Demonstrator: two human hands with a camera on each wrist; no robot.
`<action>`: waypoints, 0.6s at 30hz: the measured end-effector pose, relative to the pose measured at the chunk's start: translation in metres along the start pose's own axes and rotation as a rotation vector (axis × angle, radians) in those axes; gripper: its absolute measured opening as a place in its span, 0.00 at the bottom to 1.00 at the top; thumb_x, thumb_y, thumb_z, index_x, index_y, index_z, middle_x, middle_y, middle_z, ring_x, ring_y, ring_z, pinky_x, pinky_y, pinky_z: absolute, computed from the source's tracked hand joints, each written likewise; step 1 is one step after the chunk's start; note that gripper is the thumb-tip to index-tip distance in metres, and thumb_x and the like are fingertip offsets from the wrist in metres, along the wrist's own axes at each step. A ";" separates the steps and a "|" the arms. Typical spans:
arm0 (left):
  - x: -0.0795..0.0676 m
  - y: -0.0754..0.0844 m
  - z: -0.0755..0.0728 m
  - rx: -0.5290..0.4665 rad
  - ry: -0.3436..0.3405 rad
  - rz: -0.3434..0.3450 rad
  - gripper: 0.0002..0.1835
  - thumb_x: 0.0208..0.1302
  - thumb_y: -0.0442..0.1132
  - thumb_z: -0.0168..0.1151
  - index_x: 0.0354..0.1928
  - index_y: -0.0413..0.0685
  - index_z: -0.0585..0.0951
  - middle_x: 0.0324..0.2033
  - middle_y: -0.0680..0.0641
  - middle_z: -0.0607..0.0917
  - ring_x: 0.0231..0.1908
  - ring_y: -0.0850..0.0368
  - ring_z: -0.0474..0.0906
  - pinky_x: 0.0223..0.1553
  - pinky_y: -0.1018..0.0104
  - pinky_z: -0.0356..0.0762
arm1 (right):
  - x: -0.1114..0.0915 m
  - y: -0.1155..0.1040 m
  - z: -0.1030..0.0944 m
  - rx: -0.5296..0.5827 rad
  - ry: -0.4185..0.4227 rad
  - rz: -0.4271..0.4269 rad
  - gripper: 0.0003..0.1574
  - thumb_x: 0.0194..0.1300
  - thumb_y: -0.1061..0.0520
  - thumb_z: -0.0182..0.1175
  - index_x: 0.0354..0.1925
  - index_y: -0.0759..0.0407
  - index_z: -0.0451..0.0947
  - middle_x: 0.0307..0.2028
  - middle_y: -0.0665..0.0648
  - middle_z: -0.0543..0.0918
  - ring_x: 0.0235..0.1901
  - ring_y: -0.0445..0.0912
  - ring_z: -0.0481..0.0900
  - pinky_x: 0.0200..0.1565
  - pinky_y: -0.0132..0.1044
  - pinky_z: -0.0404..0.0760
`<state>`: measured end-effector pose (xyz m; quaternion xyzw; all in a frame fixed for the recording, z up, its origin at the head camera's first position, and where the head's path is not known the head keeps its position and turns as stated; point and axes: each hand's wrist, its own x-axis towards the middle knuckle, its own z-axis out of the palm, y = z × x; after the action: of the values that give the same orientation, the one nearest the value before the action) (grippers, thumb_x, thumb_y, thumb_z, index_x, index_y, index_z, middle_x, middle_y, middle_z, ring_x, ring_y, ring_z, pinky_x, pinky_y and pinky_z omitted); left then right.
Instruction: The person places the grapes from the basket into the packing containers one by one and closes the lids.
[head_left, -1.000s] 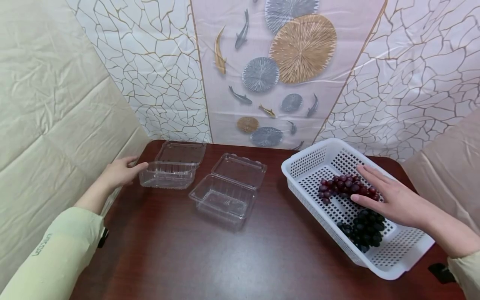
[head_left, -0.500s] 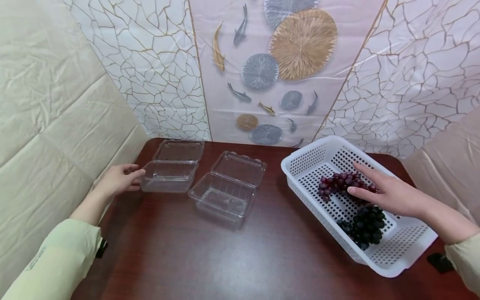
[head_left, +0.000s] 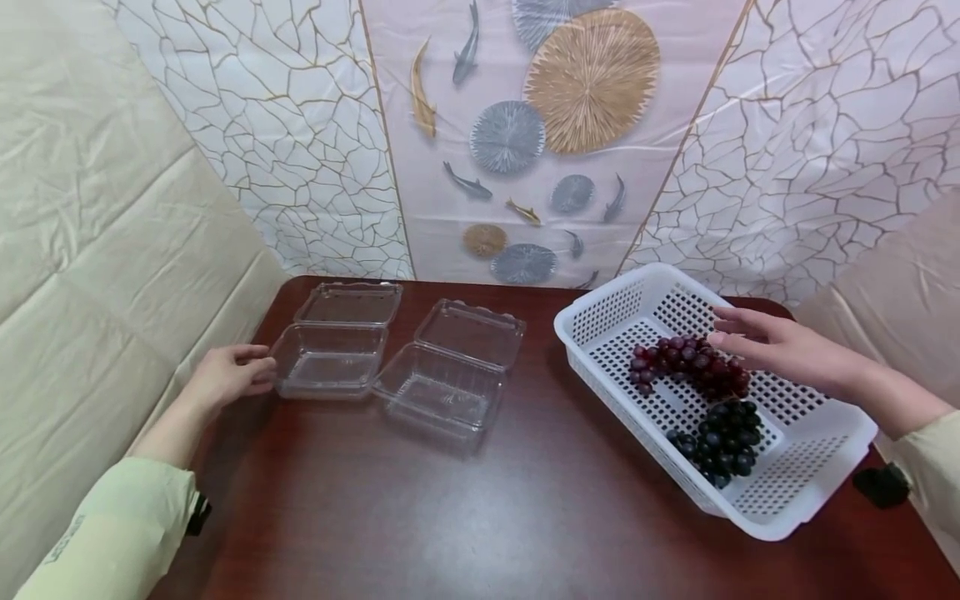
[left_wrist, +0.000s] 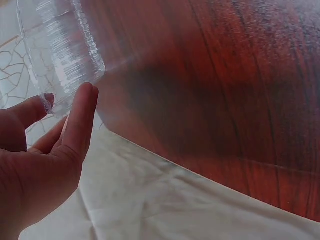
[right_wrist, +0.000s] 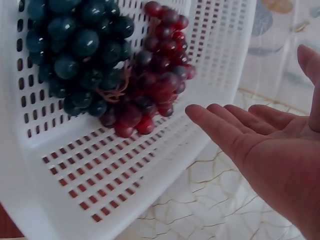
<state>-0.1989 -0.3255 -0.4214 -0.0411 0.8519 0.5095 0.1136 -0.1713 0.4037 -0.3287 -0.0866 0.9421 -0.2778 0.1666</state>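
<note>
My left hand is at the left end of a clear plastic clamshell box, which lies flat with its lid folded back. In the left wrist view, the thumb meets the box's rim and a fairly straight finger lies by its lower corner. My right hand hovers above the far right side of a white perforated basket, fingers extended and holding nothing. Inside the basket, a bunch of red grapes lies just beyond a bunch of black grapes.
A second clear clamshell box, also with its lid back, stands just right of the first. Everything rests on a dark red-brown table. A beige cloth wall borders the left side, and a patterned backdrop hangs behind.
The left box has come toward me and now lies flatter, with my left hand moving along at its side. My right hand has shifted slightly away over the basket. The head view has shifted slightly.
</note>
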 end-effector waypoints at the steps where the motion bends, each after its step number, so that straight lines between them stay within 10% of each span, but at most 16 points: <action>1: 0.000 -0.001 0.000 -0.009 0.000 0.000 0.28 0.83 0.31 0.50 0.72 0.12 0.59 0.54 0.24 0.85 0.37 0.68 0.88 0.46 0.64 0.94 | 0.001 0.003 -0.001 0.014 -0.004 0.007 0.48 0.86 0.43 0.51 0.83 0.72 0.47 0.73 0.81 0.66 0.65 0.73 0.76 0.58 0.59 0.89; 7: 0.001 -0.007 0.001 -0.055 -0.008 0.003 0.27 0.82 0.28 0.49 0.71 0.11 0.60 0.48 0.34 0.89 0.36 0.69 0.87 0.45 0.67 0.93 | 0.004 0.022 -0.006 0.097 -0.047 0.038 0.46 0.88 0.42 0.45 0.83 0.73 0.44 0.75 0.83 0.59 0.66 0.79 0.72 0.64 0.70 0.81; 18: 0.001 -0.014 0.003 -0.051 -0.008 -0.004 0.26 0.83 0.27 0.48 0.71 0.10 0.59 0.50 0.23 0.86 0.36 0.68 0.88 0.46 0.67 0.93 | 0.013 0.040 -0.009 0.076 -0.083 0.097 0.50 0.88 0.39 0.42 0.80 0.79 0.44 0.74 0.86 0.59 0.70 0.81 0.64 0.67 0.71 0.77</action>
<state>-0.1970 -0.3289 -0.4348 -0.0437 0.8382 0.5310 0.1167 -0.1893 0.4380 -0.3475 -0.0458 0.9262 -0.3012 0.2222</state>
